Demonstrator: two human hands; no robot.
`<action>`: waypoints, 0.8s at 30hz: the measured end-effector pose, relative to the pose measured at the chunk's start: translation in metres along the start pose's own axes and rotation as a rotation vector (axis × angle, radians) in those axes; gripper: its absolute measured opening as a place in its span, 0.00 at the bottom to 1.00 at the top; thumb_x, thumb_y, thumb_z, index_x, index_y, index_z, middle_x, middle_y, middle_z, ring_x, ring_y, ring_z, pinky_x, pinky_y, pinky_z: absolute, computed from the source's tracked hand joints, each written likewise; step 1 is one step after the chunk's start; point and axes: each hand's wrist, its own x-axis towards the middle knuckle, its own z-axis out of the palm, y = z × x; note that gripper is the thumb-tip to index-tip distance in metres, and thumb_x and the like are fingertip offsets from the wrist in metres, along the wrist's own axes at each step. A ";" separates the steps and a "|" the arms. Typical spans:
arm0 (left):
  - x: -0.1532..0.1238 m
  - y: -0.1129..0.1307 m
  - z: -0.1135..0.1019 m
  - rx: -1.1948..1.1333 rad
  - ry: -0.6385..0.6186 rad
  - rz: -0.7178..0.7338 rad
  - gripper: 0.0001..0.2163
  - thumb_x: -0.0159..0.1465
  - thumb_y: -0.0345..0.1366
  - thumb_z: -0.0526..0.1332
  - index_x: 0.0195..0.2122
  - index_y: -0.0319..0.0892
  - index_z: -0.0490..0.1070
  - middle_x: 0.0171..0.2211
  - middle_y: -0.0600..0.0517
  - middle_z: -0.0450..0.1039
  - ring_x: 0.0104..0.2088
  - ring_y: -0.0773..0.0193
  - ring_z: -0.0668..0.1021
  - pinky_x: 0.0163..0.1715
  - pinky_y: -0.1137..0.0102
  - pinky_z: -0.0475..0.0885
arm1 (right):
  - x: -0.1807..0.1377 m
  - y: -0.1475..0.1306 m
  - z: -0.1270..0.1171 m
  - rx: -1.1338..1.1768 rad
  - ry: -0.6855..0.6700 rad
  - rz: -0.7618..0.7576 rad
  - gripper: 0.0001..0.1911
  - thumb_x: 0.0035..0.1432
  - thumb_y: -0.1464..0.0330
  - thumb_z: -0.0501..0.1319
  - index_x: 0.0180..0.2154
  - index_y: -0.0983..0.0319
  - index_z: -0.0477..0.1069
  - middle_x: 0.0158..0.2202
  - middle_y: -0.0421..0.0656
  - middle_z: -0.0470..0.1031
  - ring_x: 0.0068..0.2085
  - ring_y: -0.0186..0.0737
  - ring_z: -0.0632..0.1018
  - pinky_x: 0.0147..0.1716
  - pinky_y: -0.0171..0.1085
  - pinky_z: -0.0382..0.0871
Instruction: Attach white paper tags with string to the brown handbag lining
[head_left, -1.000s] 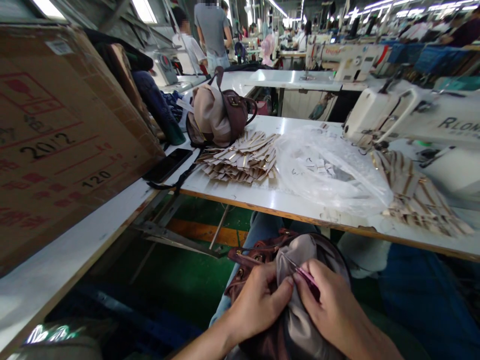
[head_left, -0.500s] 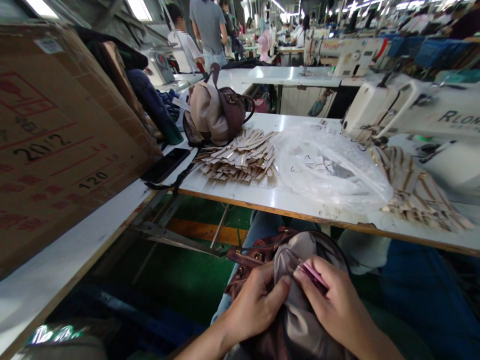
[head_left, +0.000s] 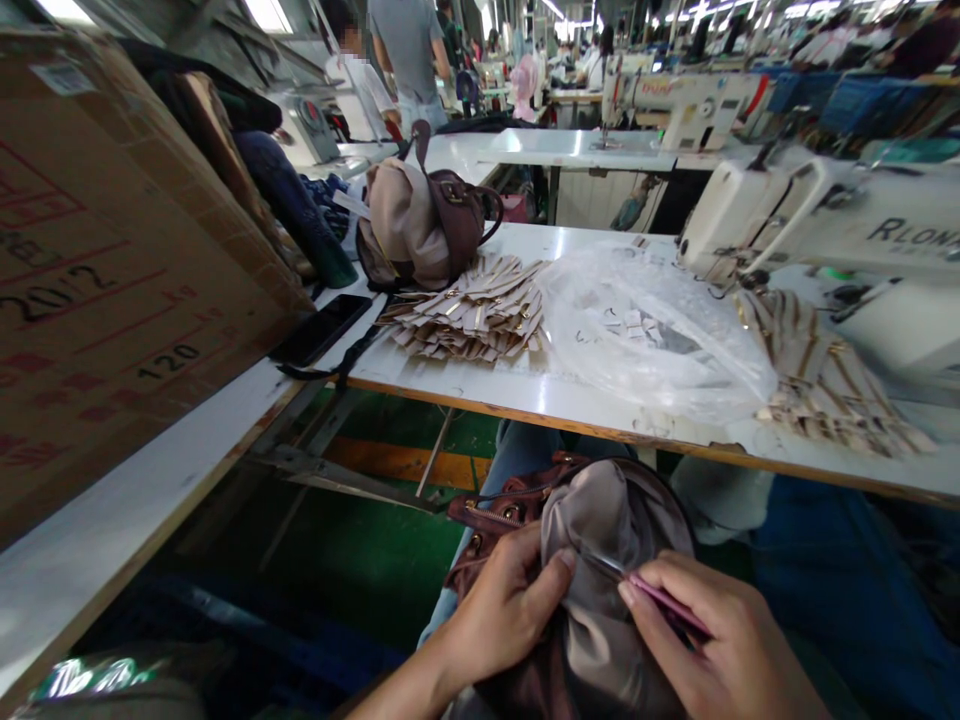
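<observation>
On my lap lies a brown leather bag (head_left: 502,510) turned so that its grey lining (head_left: 600,540) bulges out. My left hand (head_left: 510,605) is closed, pinching a fold of that lining between thumb and fingers. My right hand (head_left: 724,650) is closed on a thin pink-handled tool (head_left: 660,598), whose metal tip touches the lining beside my left thumb. Both forearms come in from the bottom edge.
A white worktable (head_left: 525,395) carries a second brown bag (head_left: 420,225), piles of tan strips (head_left: 472,315), a clear plastic bag (head_left: 652,335) and a white sewing machine (head_left: 825,230). A large cardboard box (head_left: 112,270) and a phone (head_left: 319,330) lie left. People stand far behind.
My right hand has slid to the right and down, drawing the pink tool away from my left thumb. The view has drifted slightly; my left hand keeps its pinch.
</observation>
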 end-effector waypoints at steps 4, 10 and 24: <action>0.000 0.000 0.000 -0.001 0.001 0.009 0.13 0.67 0.38 0.52 0.46 0.40 0.72 0.44 0.48 0.74 0.43 0.58 0.73 0.46 0.69 0.66 | 0.005 0.000 0.005 -0.029 0.026 -0.019 0.09 0.62 0.69 0.54 0.28 0.60 0.66 0.25 0.38 0.70 0.26 0.31 0.74 0.26 0.28 0.65; 0.000 -0.003 -0.001 -0.042 0.003 -0.034 0.13 0.67 0.39 0.53 0.43 0.39 0.73 0.40 0.48 0.73 0.38 0.62 0.71 0.40 0.73 0.66 | 0.005 0.001 0.015 -0.104 0.056 -0.058 0.09 0.63 0.70 0.53 0.28 0.60 0.62 0.25 0.38 0.68 0.27 0.31 0.73 0.25 0.29 0.63; 0.003 -0.017 -0.001 -0.225 0.031 -0.140 0.16 0.65 0.45 0.54 0.30 0.36 0.68 0.26 0.53 0.65 0.27 0.69 0.64 0.27 0.76 0.60 | 0.007 0.007 0.015 0.085 0.002 0.010 0.11 0.64 0.67 0.52 0.28 0.61 0.61 0.24 0.37 0.66 0.26 0.30 0.72 0.27 0.27 0.62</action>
